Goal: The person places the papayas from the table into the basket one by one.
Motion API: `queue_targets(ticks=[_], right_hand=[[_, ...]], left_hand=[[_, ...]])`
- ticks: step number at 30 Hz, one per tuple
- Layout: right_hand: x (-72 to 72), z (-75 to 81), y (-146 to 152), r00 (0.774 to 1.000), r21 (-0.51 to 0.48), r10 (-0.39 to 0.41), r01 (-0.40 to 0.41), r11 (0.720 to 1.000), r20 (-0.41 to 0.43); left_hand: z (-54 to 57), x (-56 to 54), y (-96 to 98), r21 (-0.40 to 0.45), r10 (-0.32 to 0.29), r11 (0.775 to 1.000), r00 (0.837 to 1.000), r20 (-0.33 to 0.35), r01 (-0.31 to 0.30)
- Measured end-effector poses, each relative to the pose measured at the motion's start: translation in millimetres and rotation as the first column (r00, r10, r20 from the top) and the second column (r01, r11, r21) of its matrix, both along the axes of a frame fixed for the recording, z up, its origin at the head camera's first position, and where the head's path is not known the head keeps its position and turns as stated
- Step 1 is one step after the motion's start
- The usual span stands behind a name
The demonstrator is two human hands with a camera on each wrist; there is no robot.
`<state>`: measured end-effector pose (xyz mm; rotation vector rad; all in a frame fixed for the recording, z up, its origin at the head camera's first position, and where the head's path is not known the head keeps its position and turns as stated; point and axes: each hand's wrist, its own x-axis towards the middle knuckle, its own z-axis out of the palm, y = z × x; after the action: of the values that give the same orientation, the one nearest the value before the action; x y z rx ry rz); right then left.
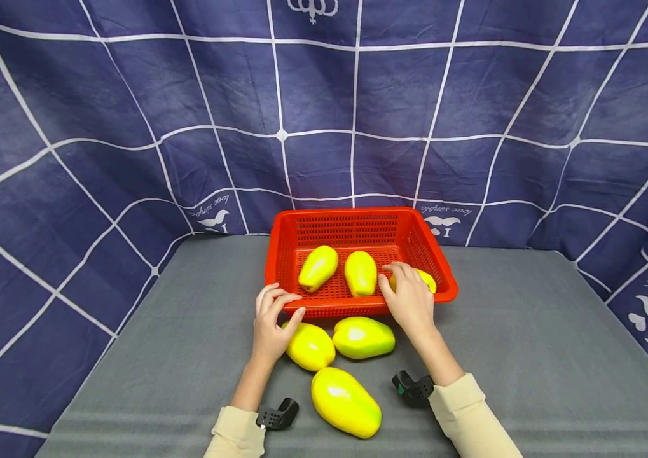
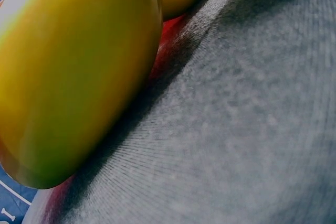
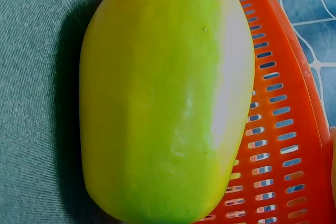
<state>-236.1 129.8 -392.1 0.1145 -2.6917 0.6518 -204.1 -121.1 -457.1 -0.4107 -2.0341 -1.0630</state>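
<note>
A red plastic basket stands at the back of the table with papayas in it. My left hand grips its front left rim, fingers over the edge and thumb in front. Inside the basket's right end, my right hand holds a yellow papaya, partly hidden under the fingers. Two more papayas, a left one and a middle one, lie in the basket. In front of the basket rest a yellow papaya beside my left hand and a greenish papaya; another papaya lies nearer.
The grey cloth-covered table extends to both sides of the basket. Behind it hangs a blue curtain with white lines. Each wrist wears a black camera band, the left band close to the nearest papaya. In the right wrist view a papaya fills the middle.
</note>
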Motion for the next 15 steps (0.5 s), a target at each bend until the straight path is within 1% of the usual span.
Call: queue_targets(ticks=[4, 7, 9, 12, 15], right_hand=[[1.9, -0.5, 0.9, 0.999, -0.079, 0.017, -0.020, 0.997, -0.047], [6.1, -0.9, 2.3, 0.995, -0.177, 0.049, -0.064, 0.982, -0.087], [9.9, -0.6, 3.6, 0.993, -0.253, 0.071, -0.093, 0.963, -0.095], [16.8, 1.7, 5.3, 0.990, -0.367, 0.098, -0.129, 0.921, -0.102], [22.8, 4.3, 6.6, 0.985, -0.424, 0.123, -0.163, 0.891, -0.120]], left_hand=[[0.3, -0.2, -0.2, 0.000, -0.003, 1.000, 1.000, -0.005, 0.003], [0.5, 0.6, -0.3, 0.001, -0.002, 1.000, 1.000, -0.013, 0.002], [0.6, 0.8, -0.4, -0.001, 0.000, 1.000, 1.000, -0.018, 0.000], [0.8, 0.8, -0.4, -0.001, 0.001, 1.000, 1.000, -0.013, -0.001], [1.5, 0.6, -0.6, 0.004, 0.002, 1.000, 1.000, -0.004, -0.002]])
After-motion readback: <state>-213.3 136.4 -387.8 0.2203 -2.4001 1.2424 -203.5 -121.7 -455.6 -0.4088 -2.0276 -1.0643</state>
